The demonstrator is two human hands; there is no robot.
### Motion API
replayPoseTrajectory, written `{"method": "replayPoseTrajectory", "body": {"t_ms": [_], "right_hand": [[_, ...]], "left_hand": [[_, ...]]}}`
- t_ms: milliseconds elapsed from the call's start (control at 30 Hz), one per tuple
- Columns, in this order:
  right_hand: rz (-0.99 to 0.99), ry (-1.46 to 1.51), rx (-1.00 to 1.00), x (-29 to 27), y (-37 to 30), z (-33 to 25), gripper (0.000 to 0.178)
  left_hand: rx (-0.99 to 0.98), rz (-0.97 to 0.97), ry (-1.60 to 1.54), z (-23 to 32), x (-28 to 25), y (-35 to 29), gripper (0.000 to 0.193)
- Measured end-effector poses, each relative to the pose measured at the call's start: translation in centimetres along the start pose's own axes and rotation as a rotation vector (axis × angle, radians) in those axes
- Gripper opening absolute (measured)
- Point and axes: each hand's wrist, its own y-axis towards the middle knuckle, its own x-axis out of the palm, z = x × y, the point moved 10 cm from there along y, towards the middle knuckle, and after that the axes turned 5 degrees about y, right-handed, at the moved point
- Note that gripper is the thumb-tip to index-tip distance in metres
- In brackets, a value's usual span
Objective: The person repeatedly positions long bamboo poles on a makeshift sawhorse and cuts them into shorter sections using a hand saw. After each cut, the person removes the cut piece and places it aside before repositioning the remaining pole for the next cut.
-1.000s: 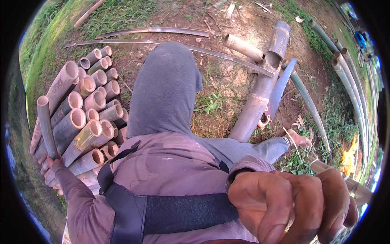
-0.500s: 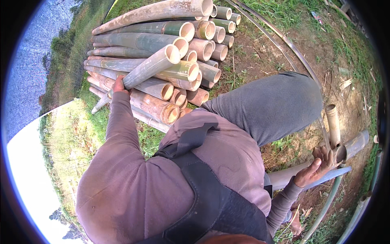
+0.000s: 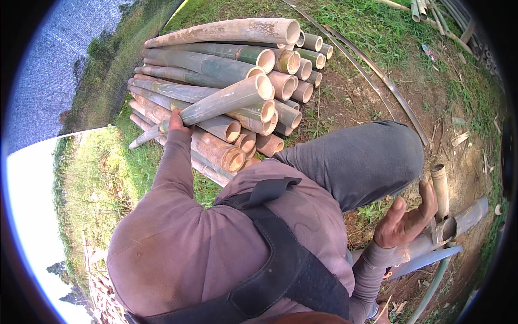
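Note:
My left hand (image 3: 178,122) is wrapped round a bamboo pole (image 3: 229,99), near the pole's thinner part. That pole lies slantwise on top of a pile of cut bamboo poles (image 3: 208,60), its hollow cut end pointing up and right. At the right, my right hand (image 3: 403,220) is raised with thumb and fingers apart and nothing in it. Just beyond its fingers stand a short upright bamboo piece (image 3: 441,189) and a thick bamboo length (image 3: 471,217) lying on the ground. Beside them is a handsaw (image 3: 426,262) with a long bluish blade, its grip mostly hidden.
Long split bamboo strips (image 3: 377,73) curve over the bare soil beyond my bent knee (image 3: 372,156). A thin green pole (image 3: 431,291) lies at the lower right. More poles (image 3: 458,19) are stacked at the far right. Dark netting (image 3: 59,59) hangs on the left.
My right hand has lifted away from the bamboo pieces and come closer to my knee. My left hand keeps its hold on the pole. The whole view has shifted slightly.

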Motion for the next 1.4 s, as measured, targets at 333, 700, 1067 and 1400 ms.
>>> {"method": "replayPoseTrajectory", "body": {"t_ms": [333,700,1067,1400], "right_hand": [[-0.689,-0.018,-0.549,24.6,8.6,-10.8,0.075],[-0.692,0.081,-0.298,20.3,4.6,-8.4,0.074],[-0.544,0.198,-0.359,22.0,5.3,-12.9,0.073],[0.063,-0.410,0.247,-6.7,-3.8,5.8,0.044]], "left_hand": [[0.014,-0.099,-0.203,-3.0,8.9,-15.6,0.037],[0.164,-0.137,-0.033,-0.6,11.3,-16.6,0.069],[0.807,0.132,0.572,11.3,16.0,-3.5,0.087],[1.116,0.204,1.314,14.0,24.0,-10.1,0.072]]}}
